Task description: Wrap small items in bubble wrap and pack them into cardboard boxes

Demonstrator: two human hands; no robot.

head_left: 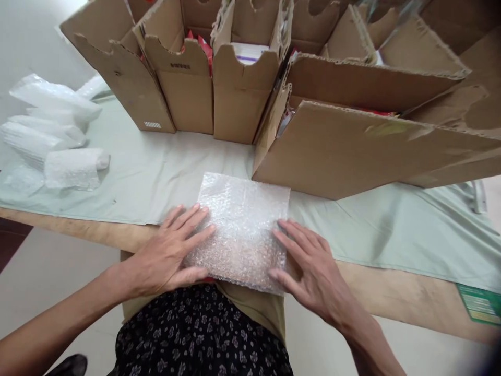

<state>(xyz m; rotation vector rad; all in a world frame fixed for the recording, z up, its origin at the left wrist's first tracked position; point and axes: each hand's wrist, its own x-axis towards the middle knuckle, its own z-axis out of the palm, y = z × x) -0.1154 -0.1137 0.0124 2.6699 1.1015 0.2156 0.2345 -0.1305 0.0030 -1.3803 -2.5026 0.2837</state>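
Observation:
A flat sheet or pouch of clear bubble wrap lies at the table's front edge, its near end reaching past the edge toward my body. My left hand rests at its left side, fingers spread, the fingertips touching the plastic. On the right side, my right hand touches the wrap with its fingertips, the fingers apart and slightly bent. Neither hand is closed round it. Whether anything lies inside the wrap cannot be made out.
Cardboard bins stand along the back, some holding red or white packets. A long cardboard box sits at the back right. Rolled and folded bubble wrap is piled at the left on the cloth-covered table.

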